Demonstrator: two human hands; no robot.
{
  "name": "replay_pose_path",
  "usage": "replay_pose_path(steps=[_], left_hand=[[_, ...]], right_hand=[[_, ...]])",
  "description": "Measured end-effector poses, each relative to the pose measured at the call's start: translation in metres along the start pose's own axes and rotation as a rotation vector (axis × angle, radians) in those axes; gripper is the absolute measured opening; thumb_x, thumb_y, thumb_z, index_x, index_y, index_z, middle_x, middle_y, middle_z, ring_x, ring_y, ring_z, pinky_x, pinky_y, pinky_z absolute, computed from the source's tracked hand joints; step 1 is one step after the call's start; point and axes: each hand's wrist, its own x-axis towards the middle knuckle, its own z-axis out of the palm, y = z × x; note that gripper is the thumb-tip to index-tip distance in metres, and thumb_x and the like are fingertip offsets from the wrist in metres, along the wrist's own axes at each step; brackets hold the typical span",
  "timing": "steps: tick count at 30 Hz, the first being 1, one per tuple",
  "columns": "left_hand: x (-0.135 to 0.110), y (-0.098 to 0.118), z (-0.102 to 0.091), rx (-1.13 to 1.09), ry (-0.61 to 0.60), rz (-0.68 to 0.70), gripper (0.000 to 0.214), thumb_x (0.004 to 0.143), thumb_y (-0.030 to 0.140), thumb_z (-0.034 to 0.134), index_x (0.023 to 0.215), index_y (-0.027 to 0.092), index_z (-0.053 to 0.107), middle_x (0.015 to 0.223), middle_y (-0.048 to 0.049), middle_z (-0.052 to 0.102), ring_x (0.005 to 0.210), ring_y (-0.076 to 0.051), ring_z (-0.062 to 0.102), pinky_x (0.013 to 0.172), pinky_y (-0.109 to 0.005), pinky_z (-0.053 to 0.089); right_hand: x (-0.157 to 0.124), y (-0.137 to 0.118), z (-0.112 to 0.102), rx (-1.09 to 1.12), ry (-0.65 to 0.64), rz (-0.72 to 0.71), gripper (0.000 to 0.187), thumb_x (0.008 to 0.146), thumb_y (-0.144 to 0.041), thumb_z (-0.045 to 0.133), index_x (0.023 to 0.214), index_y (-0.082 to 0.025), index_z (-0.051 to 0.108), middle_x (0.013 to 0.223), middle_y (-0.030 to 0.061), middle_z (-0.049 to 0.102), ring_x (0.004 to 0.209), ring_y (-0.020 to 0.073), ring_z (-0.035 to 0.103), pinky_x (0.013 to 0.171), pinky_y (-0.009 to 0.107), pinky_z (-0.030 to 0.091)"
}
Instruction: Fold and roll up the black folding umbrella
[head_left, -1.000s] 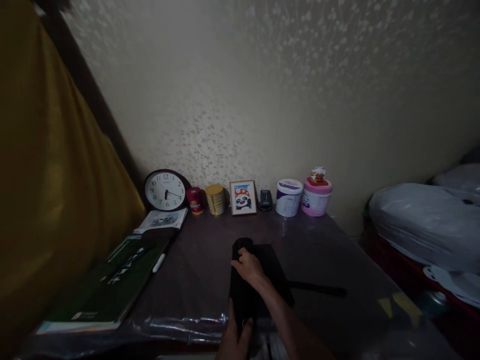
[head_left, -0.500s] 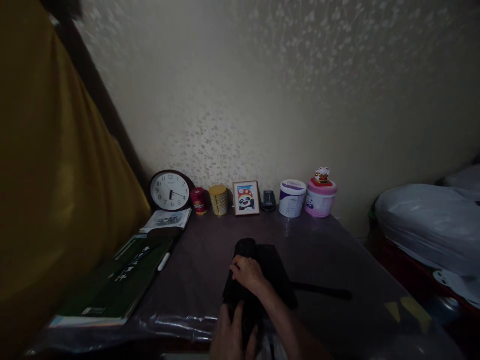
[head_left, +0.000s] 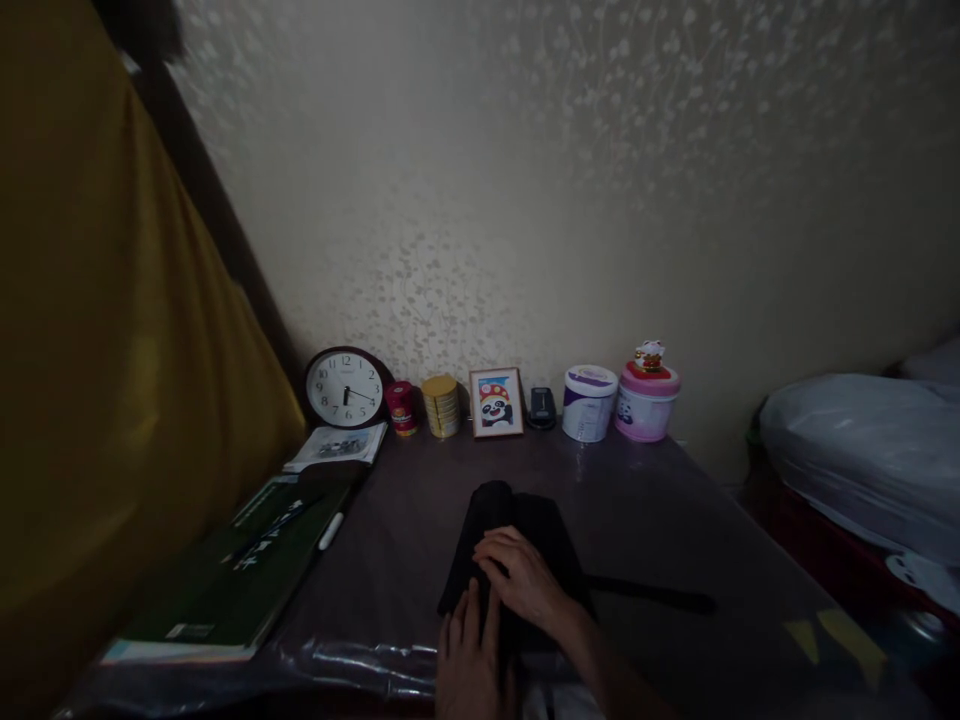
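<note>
A black cloth item [head_left: 551,535], partly folded over, lies on the dark table near its front edge; its exact kind is hard to make out in the dim light. From its right side a black strap [head_left: 652,592] stretches out across the table. My right hand [head_left: 521,578] rests on top of the folded part, fingers together and slightly bent, pressing on the fabric. Closer to me, my left hand [head_left: 469,645] lies flat on the near left part of the cloth, fingers stretched out. Neither hand visibly grasps the fabric.
Along the wall stand a clock [head_left: 345,388], a red tin [head_left: 402,408], a yellow tin [head_left: 441,405], a panda picture frame [head_left: 496,403] and two tubs, one white [head_left: 589,405], one pink [head_left: 646,408]. Green books [head_left: 247,570] and a white marker [head_left: 331,531] lie left, by a yellow curtain [head_left: 150,350].
My left hand has flattened out and moved forward onto the cloth. My right hand has slid slightly right and towards me, and the folded part lies flatter and wider.
</note>
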Motion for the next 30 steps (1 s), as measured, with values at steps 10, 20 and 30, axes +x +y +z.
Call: replay_pose_path(steps=[10,20,30], left_hand=[[0.003,0.009,0.0,0.068,-0.092,0.0,0.073,0.063,0.003,0.041,0.132,0.024,0.033,0.141,-0.006,0.032,0.124,-0.024,0.036,0.096,-0.037,0.034],[0.007,0.009,-0.009,0.04,-0.328,0.007,0.071,0.069,0.007,0.039,0.136,0.019,0.019,0.146,-0.0119,0.015,0.128,-0.026,0.03,0.095,-0.037,0.035],[-0.001,0.013,-0.012,0.019,-0.225,-0.015,0.063,0.078,0.011,0.033,0.137,0.024,0.017,0.147,-0.0088,0.012,0.117,-0.024,0.044,0.093,-0.035,0.036]], right_hand=[[0.065,0.063,0.006,-0.252,-0.044,0.023,0.029,0.089,-0.021,0.036,0.098,-0.024,0.063,0.109,-0.0001,0.064,0.117,0.0155,0.043,0.103,0.038,0.02],[0.035,0.031,0.016,-0.169,-0.045,-0.036,0.027,0.087,-0.026,0.04,0.091,-0.023,0.066,0.107,0.0018,0.065,0.118,0.017,0.043,0.105,0.04,0.021],[-0.034,0.09,-0.045,0.107,0.525,0.472,0.03,0.077,-0.03,0.039,0.092,-0.016,0.062,0.096,0.0109,0.065,0.093,0.0216,0.059,0.085,0.037,0.045]])
